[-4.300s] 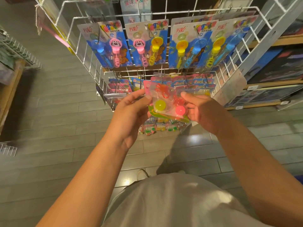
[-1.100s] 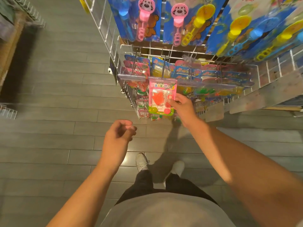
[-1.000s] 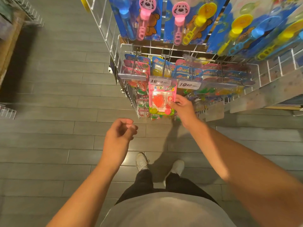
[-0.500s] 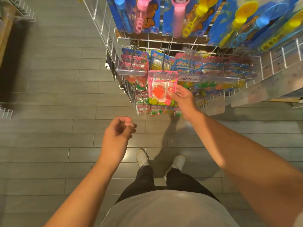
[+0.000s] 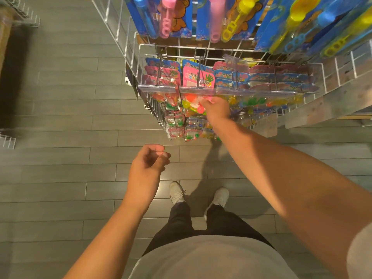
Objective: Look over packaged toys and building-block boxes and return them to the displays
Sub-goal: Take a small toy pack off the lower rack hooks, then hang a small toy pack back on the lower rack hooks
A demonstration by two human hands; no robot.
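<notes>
A pink-carded toy packet [image 5: 198, 79] with an orange hand and coloured balls hangs on a hook of the white wire display rack [image 5: 128, 51], its card above the clear price rail and its lower part behind it. My right hand [image 5: 216, 110] reaches under the rail and pinches the packet's lower right edge. My left hand [image 5: 148, 168] hangs over the floor below the rack, fingers loosely curled, holding nothing.
More carded toy packets [image 5: 261, 77] fill the neighbouring hooks, and blue bubble-wand cards [image 5: 173, 15] hang above. Smaller packets [image 5: 181, 125] hang below. Another wire rack [image 5: 22, 13] stands at the far left. Grey plank floor [image 5: 60, 117] and my white shoes [image 5: 177, 192] lie below.
The packet went from held in front of the rail to hanging on the hook behind it. My right hand followed it in and slid down. My left hand stayed still.
</notes>
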